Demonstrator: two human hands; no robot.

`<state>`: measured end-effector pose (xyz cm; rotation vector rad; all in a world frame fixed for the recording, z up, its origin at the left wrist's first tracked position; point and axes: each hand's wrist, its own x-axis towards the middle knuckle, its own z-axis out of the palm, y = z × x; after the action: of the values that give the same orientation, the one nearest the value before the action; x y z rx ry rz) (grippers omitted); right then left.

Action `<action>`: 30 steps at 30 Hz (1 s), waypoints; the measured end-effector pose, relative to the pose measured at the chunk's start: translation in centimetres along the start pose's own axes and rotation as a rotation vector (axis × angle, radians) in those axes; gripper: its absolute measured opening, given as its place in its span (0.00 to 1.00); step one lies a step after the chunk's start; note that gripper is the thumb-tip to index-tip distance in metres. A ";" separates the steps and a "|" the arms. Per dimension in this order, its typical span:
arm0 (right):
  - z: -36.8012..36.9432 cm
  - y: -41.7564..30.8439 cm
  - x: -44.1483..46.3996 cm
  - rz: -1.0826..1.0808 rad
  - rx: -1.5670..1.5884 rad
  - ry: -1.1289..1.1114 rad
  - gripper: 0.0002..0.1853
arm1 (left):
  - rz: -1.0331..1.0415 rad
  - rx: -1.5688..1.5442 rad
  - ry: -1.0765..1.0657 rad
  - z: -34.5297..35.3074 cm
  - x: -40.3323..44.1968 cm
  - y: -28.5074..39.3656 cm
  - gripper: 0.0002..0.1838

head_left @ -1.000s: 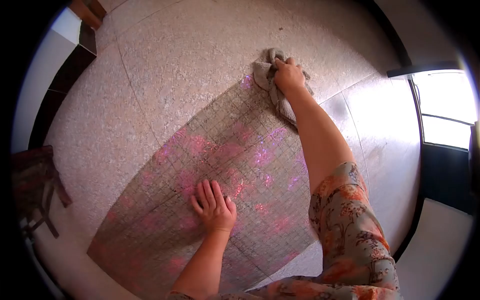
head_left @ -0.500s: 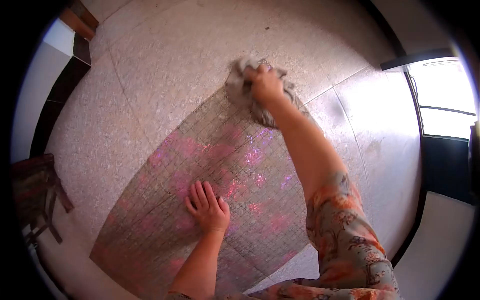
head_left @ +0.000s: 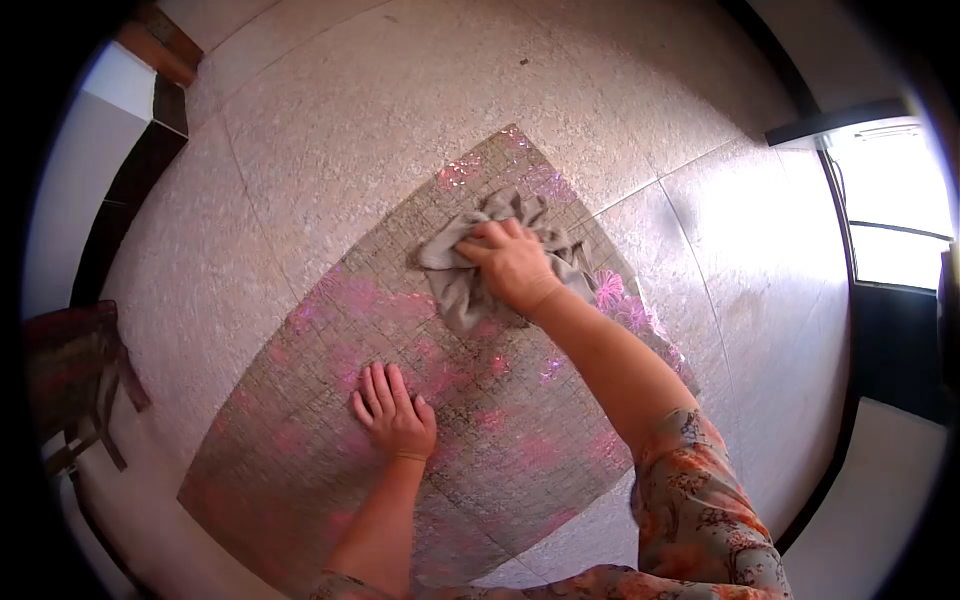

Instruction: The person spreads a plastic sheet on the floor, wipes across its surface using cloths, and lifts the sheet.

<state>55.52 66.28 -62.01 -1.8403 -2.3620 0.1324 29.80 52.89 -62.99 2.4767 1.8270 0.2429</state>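
Note:
A thin grey sheet [head_left: 330, 440] with a grid pattern and shiny pink and purple flowers lies spread over the floor, one corner pointing away from me. My left hand [head_left: 398, 412] rests flat on its middle, fingers stretched out. Farther off, my right hand [head_left: 515, 265] presses a crumpled grey-beige cloth [head_left: 455, 285] onto the sheet, fingers bent over the bunched fabric. Part of the cloth is hidden beneath that hand.
Pale tiled floor [head_left: 330, 130] surrounds the sheet. A dark wooden chair [head_left: 85, 350] stands at the left. Dark-edged white walls run along both sides, and a bright window or door opening [head_left: 890, 200] is at the right. A small dark speck [head_left: 523, 62] lies on the far floor.
My right hand and the cloth have come back toward me from the sheet's far corner, uncovering it. My left hand has shifted slightly left, still flat on the sheet.

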 end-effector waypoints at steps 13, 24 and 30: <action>-0.6 5.0 -6.1 0.425 0.046 0.296 0.23 | -0.047 -0.046 -0.116 -0.6 -0.1 0.0 0.31; -1.3 5.1 -5.7 0.478 0.120 0.313 0.23 | -0.017 -0.041 -0.195 -0.8 0.3 -0.2 0.32; -1.3 5.2 -6.0 0.482 0.152 0.382 0.22 | -0.021 -0.131 -0.071 -1.2 1.2 0.0 0.29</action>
<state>62.17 61.75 -61.91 -2.0977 -1.5914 0.0079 29.90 53.95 -61.72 2.3466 1.7490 0.2611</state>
